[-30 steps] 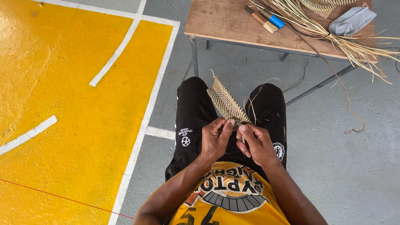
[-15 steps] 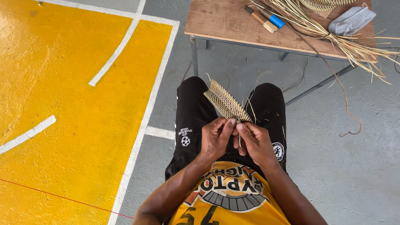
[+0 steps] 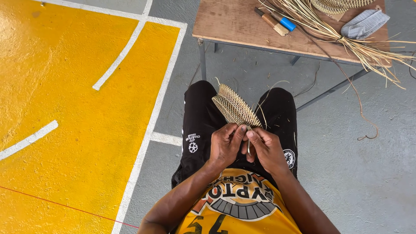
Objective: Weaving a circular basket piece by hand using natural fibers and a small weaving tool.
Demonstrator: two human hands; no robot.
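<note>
From my remote seat I judge the step in hand to be weaving: a strand is being worked into the near edge of the woven straw piece, which rests over the lap and fans away just beyond both hands.

The left hand is curled narrow, its fingertips pinching the near end of the woven piece, thumb pressed toward the other hand. Between the two hands a thin pale strand hangs down; I think the right hand pinches it against the piece, but the fingers hide the exact contact. The right hand is also nearly closed, its fingertips touching those of the left.

In my judgement the next move calls for a fine grip and steady tension, so the strand passes through the weave without loosening the rows already made.

Farther from the hands, up and to their right, stands the worktop. It carries a bundle of loose straw, a tool with a blue handle and a folded grey cloth.
</note>
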